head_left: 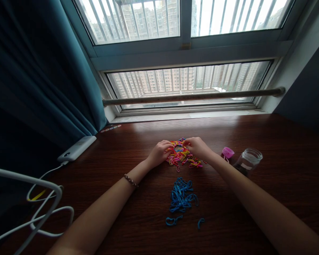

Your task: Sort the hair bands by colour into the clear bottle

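Observation:
A pile of small multicoloured bands [182,155], mostly red, pink, yellow and orange, lies on the dark wooden table [138,226]. My left hand [161,152] rests at the pile's left edge, fingers bent over the bands. At the upper right of the pile is my right hand [198,147], thumb and fingertips pinched together; whatever is between them is too small to make out. Nearer to me lies a separate heap of blue bands [182,194], with a blue loop [172,221] and a short blue piece [201,222] below it.
Beyond my right forearm stand a clear jar [250,159] and a pink lid [228,152]. A white power bank [77,148] with white cables [53,191] lies at the left by a blue curtain [69,71]. A window with a rail [191,96] is behind the table.

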Motion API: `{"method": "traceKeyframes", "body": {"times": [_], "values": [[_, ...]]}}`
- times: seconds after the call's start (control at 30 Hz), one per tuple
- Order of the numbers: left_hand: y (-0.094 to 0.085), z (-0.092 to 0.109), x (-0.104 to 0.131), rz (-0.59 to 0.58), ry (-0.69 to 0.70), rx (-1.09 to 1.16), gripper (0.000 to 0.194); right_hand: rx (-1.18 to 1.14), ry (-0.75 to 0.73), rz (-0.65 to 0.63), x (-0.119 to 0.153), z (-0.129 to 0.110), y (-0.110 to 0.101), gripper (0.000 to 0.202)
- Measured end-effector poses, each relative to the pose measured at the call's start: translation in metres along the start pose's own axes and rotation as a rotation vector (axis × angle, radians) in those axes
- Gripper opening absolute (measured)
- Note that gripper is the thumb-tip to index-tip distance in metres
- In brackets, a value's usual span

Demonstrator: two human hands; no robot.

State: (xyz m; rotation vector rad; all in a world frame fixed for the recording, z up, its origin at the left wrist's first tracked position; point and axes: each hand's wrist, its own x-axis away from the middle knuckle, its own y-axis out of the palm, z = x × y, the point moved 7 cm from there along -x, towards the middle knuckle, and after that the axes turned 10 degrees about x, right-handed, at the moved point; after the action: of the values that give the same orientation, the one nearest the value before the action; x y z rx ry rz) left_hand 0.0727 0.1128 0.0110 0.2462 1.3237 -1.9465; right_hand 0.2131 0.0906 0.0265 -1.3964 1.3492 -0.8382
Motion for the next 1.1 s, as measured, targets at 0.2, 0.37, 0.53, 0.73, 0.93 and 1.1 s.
{"method": "traceKeyframes", "body": {"times": [0.2,0.37,0.53,0.73,0.93,1.1], "values": [[0.01,0.007,0.004,-0.116,0.01,-0.06,0.019,0.089,-0.095,-0.075,0.003,-0.013,0.018,0.029],[0.007,0.01,0.004,-0.118,-0.02,-0.077,0.017,0.105,-0.076,-0.1,0.003,-0.013,0.018,0.029],[0.008,0.011,0.004,-0.143,0.01,-0.09,0.018,0.102,-0.074,-0.105,0.002,-0.012,0.018,0.031],[0.008,0.01,0.004,-0.123,0.039,-0.114,0.019,0.004,-0.024,-0.025,-0.003,-0.005,0.017,0.033],[0.0,0.01,0.0,-0.011,0.036,-0.059,0.018,-0.111,0.071,0.067,-0.005,0.004,0.006,0.02],[-0.007,0.005,0.001,0.069,-0.014,0.004,0.014,-0.373,0.231,-0.046,-0.002,0.014,0.008,0.018]]}}
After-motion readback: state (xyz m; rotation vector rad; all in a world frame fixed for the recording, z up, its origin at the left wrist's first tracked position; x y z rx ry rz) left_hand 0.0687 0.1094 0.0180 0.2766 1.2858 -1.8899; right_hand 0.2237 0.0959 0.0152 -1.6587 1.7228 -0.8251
